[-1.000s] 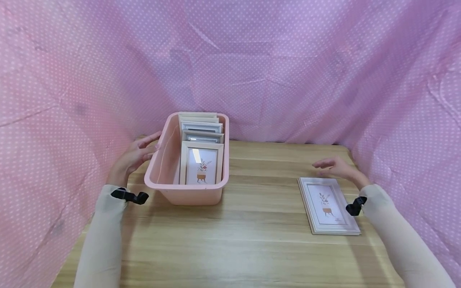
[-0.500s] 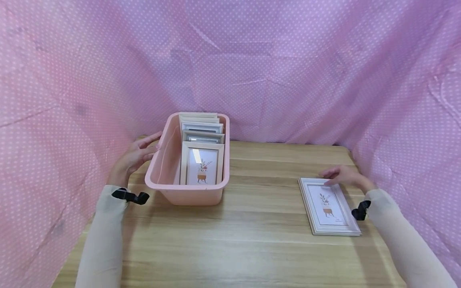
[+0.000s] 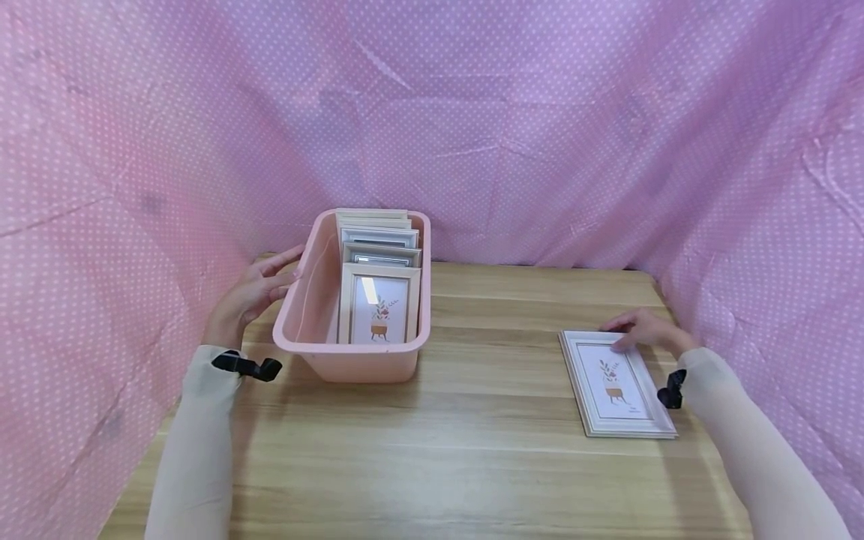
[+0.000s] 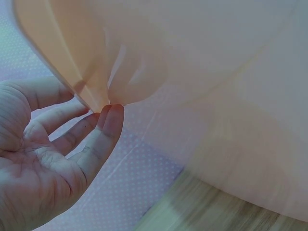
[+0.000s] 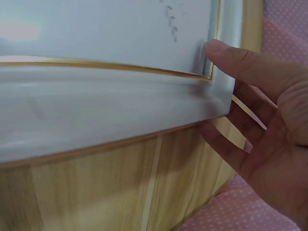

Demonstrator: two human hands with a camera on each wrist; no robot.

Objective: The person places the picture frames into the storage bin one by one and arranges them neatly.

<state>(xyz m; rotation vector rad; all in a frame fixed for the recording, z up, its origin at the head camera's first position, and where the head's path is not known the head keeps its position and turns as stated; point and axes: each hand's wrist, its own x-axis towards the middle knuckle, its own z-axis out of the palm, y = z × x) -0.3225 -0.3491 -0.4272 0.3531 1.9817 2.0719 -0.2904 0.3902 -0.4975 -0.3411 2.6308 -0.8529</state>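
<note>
In the head view, my left hand holds the left rim of a pink plastic basin. The left wrist view shows fingertips under the basin's rim, with other fingers passing behind its edge. A cream picture frame leans at the front of a row of frames inside. At the right, my right hand pinches the far corner of a white picture frame lying on the table. Its thumb presses the face, and the other fingers curl at the edge.
Several more frames stand in the basin behind the cream one. A wooden table bears everything. Pink dotted cloth hangs at the back and both sides.
My right hand has come down from above the white picture frame and now grips its far corner. The left hand and the basin have stayed in place.
</note>
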